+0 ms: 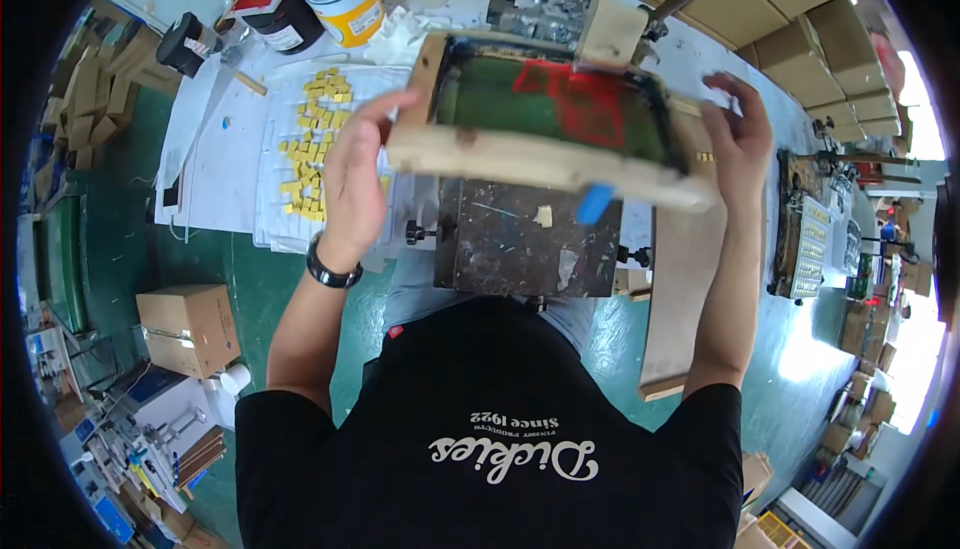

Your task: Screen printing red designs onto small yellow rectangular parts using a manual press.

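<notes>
1. Black cloth of the wearer's T-shirt [490, 379] lies nearest the camera, and both bare forearms reach past it toward the bench [215, 189].

2. Between the hands, above a dark metal plate [500, 264], hangs the wood-edged screen [545, 114]. Its long axis runs left to right, dipping a little toward the right. Green mesh [490, 99] fills it, a red patch [590, 114] sits right of the middle, and blue tape [595, 203] hangs from the near rail [520, 162].

3. What matters most in space: each short end of the screen faces one hand. The left hand [360, 169] is nearer, its fingertips overlapping the left end; the right hand [740, 129] stands just beside the right end.

4. The left hand is partly open, palm turned inward; motion blur is strong here, so I cannot tell whether it truly grips the wood.

5. The right hand is half open, fingers parted and loosely curved, with nothing visibly in its grasp.

6. Behind the screen's far edge stands a metal clamp [540, 19], which seems to carry it.

7. Left of the left hand, small yellow blocks [320, 139] lie scattered on a white tray [268, 149].
</notes>
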Motion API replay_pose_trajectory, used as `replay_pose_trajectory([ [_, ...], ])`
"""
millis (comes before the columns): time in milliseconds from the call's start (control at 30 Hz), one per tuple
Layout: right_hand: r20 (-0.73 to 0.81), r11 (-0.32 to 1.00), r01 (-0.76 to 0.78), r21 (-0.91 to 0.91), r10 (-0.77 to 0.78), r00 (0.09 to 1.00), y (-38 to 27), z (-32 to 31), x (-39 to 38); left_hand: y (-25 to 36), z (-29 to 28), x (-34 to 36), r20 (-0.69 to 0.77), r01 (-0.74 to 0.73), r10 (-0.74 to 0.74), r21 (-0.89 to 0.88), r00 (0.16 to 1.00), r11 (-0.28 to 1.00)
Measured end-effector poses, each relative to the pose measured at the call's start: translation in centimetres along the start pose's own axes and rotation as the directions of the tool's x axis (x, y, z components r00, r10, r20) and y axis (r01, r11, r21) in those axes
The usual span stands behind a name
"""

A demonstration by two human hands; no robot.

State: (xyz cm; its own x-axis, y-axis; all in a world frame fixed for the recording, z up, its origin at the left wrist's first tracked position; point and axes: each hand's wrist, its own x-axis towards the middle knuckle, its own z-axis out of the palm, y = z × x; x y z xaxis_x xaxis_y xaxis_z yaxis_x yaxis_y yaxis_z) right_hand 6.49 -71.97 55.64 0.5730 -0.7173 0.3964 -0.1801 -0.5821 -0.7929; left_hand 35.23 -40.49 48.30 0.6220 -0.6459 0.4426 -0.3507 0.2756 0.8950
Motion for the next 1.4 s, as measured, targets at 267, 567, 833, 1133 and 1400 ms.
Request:
replay_pose_trajectory([
  [267, 0.25, 0.849, 0.383, -0.365, -0.306, 0.918, -2.8, 7.6, 0.9, -1.1, 0.7, -5.4, 0.072, 0.202, -0.222, 0.216, 0.972, 0.955],
  [567, 0.453, 0.798, 0.476, -0.369, -0.293, 0.842, -5.3, 7.8, -5.4, -1.8, 0.3, -5.7, 0.07, 0.25, -0.269, 0.203, 0.961, 0.947],
  [833, 0.491, 0.844, 0.438, -0.309, -0.253, 0.834, -5.3, 6.1, -4.1, -1.1, 0.7, -5.1, 0.051, 0.203, -0.213, 0.152, 0.976, 0.967],
  [1133, 0.522, 0.909, 0.382, -0.17, -0.246, 0.817, -8.0, 4.9, -3.8, -0.1, 0.2, -5.3, 0.03, 0.303, -0.303, 0.009, 0.952, 0.953],
  [1400, 0.286, 0.926, 0.211, -0.313, -0.12, 0.951, -4.9, 5.4, 2.0, -1.2, -2.2, -1.8, -0.075, 0.178, -0.166, 0.209, 0.983, 0.962],
])
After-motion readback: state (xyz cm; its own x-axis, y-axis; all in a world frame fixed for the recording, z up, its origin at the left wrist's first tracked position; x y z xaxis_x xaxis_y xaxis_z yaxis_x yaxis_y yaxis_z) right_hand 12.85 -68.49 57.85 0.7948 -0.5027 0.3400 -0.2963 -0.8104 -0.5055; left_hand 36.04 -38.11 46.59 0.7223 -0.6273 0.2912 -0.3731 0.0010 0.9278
